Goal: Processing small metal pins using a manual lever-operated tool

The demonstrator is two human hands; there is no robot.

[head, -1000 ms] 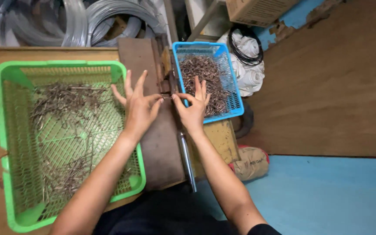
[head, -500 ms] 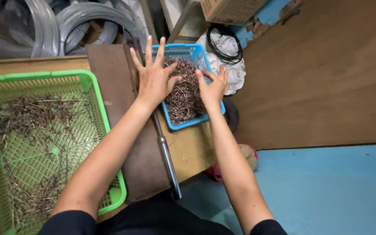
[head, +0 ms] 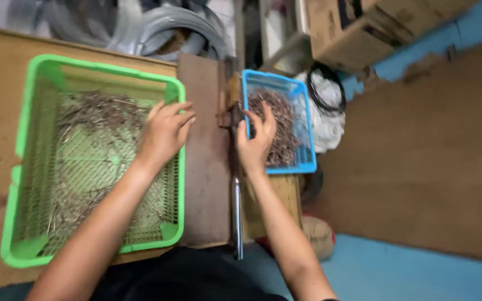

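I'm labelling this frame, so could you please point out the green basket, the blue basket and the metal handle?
green basket [head: 100, 68], head view, far rim
blue basket [head: 310, 131], head view, right rim
metal handle [head: 236, 214], head view, mid-shaft

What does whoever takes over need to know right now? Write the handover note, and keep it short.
Left hand: over the right rim of the green basket, fingers curled; whether it holds anything is unclear.
Right hand: fingers spread, at the left edge of the blue basket, nothing visibly held.
Between them: a brown board with a metal handle along its right side.
Done: a heap of short brown pieces in the blue basket.
Left: many thin strands in the green basket.
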